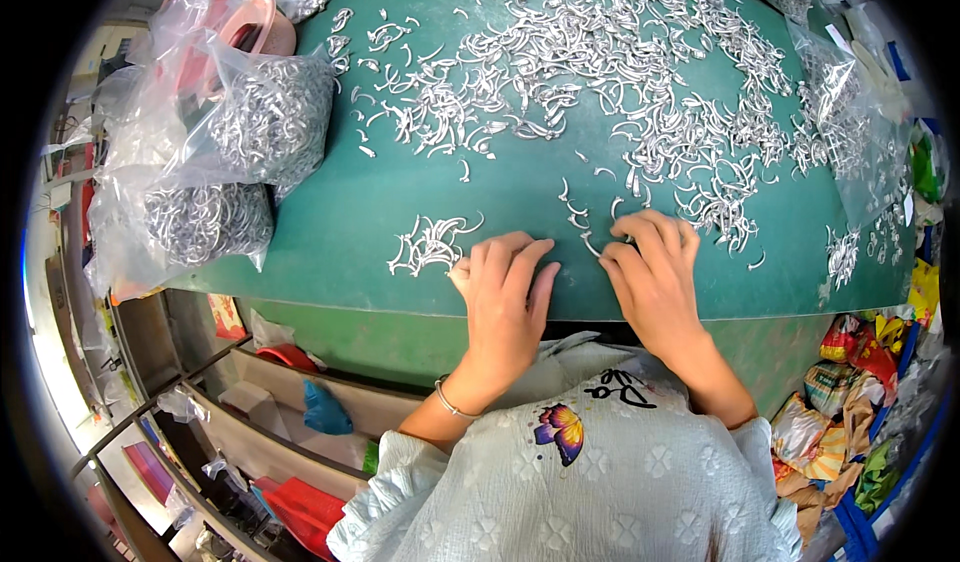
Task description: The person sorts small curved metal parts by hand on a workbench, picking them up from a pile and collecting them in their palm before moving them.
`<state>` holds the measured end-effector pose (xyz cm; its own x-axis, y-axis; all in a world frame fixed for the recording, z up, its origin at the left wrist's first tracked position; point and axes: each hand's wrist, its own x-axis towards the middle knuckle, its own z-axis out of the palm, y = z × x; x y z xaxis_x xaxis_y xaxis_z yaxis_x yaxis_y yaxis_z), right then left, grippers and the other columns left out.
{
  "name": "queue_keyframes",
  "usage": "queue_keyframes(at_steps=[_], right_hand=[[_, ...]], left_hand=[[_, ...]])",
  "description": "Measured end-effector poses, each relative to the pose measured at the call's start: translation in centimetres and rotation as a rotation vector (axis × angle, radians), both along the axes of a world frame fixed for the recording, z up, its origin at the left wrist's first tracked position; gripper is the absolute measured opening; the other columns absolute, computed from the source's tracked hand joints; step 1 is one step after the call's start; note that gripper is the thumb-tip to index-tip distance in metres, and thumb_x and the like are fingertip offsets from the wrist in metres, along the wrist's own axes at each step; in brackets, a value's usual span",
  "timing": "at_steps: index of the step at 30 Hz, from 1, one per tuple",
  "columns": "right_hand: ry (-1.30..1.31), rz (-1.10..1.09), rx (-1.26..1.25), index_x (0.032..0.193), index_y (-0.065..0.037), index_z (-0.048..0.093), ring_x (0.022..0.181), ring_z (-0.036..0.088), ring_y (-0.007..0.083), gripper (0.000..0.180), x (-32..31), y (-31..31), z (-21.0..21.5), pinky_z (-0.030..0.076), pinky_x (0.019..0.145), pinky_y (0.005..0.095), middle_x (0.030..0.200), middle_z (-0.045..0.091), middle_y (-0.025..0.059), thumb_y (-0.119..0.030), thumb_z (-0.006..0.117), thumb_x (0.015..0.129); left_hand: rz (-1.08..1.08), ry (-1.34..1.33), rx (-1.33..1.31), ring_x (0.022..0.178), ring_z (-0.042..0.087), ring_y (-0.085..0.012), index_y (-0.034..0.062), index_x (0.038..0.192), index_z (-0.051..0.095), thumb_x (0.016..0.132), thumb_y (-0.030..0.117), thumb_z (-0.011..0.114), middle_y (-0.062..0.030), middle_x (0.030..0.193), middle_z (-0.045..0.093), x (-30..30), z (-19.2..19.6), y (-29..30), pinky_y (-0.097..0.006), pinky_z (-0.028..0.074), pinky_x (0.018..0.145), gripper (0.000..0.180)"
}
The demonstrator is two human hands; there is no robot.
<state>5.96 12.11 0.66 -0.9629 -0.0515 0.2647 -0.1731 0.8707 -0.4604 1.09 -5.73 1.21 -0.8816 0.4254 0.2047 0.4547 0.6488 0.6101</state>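
Observation:
Both hands are at the near part of a green table [350, 202]. My left hand [503, 287] rests there with bent fingers and the thumb apart from the index finger; nothing shows in it. Its outer fingers are beside a small heap of curved silvery metal pieces [428, 246]. My right hand [655, 267] has its fingers curled down, their tips closed at the end of one curved metal piece [589, 245]. A short row of similar pieces [572, 205] runs away from that hand. The undersides of both hands are hidden.
A large spread of loose metal pieces [600, 57] covers the far and right table. Filled clear bags [275, 122] stand at the left, with a pink bowl [270, 27] behind. Another clear bag [840, 112] lies right. Shelving [270, 402] and colourful packets [830, 387] flank me below.

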Motion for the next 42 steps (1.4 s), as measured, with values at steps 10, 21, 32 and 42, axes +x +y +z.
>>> queue_keyframes(at_steps=[10, 21, 32, 42], right_hand=[[0.007, -0.379, 0.126, 0.088, -0.007, 0.061, 0.106, 0.05, 0.0305, 0.014, 6.4, 7.4, 1.7, 0.033, 0.092, 0.0437, 0.106, 0.057, 0.01, -0.007, 0.069, 0.077], [0.094, -0.476, -0.034, 0.129, -0.004, 0.052, 0.125, 0.044, 0.0372, 0.046, 1.5, 12.2, 1.3, 0.032, 0.105, 0.046, 0.133, 0.049, 0.0177, -0.008, 0.065, 0.085], [0.028, -0.066, -0.044, 0.093, -0.003, 0.065, 0.116, 0.055, 0.0312, 0.019, 2.1, 13.6, 0.5, 0.044, 0.09, 0.0415, 0.107, 0.061, 0.0081, 0.0, 0.069, 0.075], [0.017, -0.395, -0.006, 0.099, -0.006, 0.065, 0.101, 0.052, 0.0276, 0.021, 0.8, 14.1, 2.8, 0.039, 0.086, 0.0378, 0.106, 0.059, 0.0081, -0.006, 0.071, 0.079]], left_hand=[[-0.459, 0.046, -0.141, 0.125, 0.043, -0.0337, 0.0101, 0.125, 0.058, 0.081, 0.002, 0.066, -0.0114, 0.138, 0.046, -1.4, 0.5, 4.3, -0.05, 0.033, 0.099, 0.045], [-0.786, 0.207, -0.193, 0.139, 0.028, -0.0426, 0.014, 0.142, 0.042, 0.081, 0.028, 0.072, -0.0164, 0.153, 0.029, -3.6, 0.0, 13.1, -0.065, 0.029, 0.106, 0.07], [-0.651, 0.134, -0.029, 0.105, 0.055, -0.0324, 0.0025, 0.105, 0.062, 0.073, -0.005, 0.058, -0.0124, 0.107, 0.058, -4.8, -0.6, 8.3, -0.044, 0.043, 0.087, 0.033], [-0.392, -0.072, -0.13, 0.11, 0.052, -0.0328, 0.0052, 0.111, 0.062, 0.08, -0.01, 0.056, -0.0134, 0.117, 0.055, -6.3, 3.0, 7.2, -0.042, 0.042, 0.09, 0.035]])
